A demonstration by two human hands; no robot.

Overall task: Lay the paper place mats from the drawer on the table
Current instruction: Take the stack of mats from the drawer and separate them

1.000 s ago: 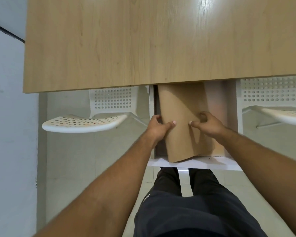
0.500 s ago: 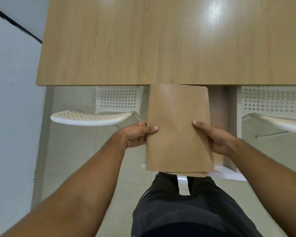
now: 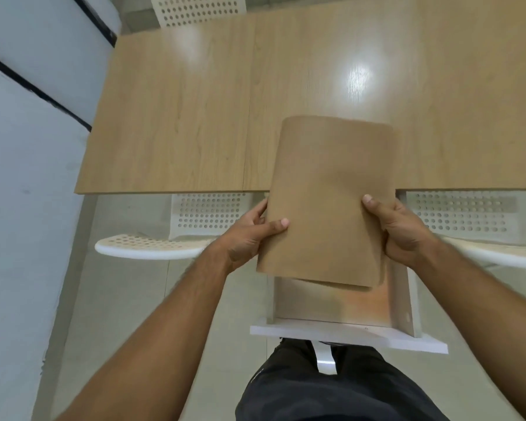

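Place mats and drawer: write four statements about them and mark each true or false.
1. Both the left hand and right hand grip the paper place mats. True.
2. The mats lie flat on the table. False: they are held up, with the far end over the table edge.
3. The drawer is closed. False: the drawer stands pulled open beneath the mats.
4. More than one sheet is held. True: a second sheet's edge shows below the top one.

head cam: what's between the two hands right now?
The paper mats: the left hand grips one side edge and the right hand the other, over the open drawer. This shows in the head view.
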